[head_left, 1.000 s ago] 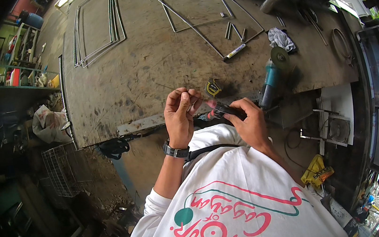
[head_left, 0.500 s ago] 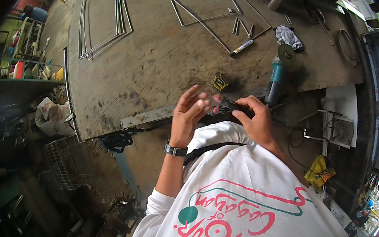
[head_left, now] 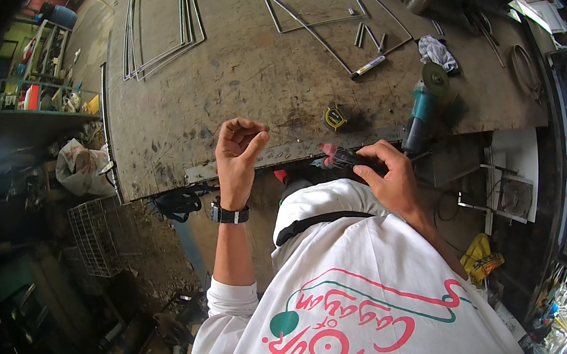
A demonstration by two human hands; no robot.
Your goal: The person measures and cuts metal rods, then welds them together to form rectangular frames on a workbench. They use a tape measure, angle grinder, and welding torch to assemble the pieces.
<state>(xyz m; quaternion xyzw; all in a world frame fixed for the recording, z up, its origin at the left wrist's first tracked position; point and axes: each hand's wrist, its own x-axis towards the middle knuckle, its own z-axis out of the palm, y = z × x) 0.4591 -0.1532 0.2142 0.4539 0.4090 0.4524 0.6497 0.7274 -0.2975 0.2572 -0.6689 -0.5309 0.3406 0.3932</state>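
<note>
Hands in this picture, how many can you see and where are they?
2. The left hand appears over the near edge of the bench; the right hand is to its right, holding a black tool. No others show.

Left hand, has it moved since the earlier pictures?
Yes. Judged against the tape measure lying on the bench, the left hand has moved to the left, farther from the tape measure.
</note>
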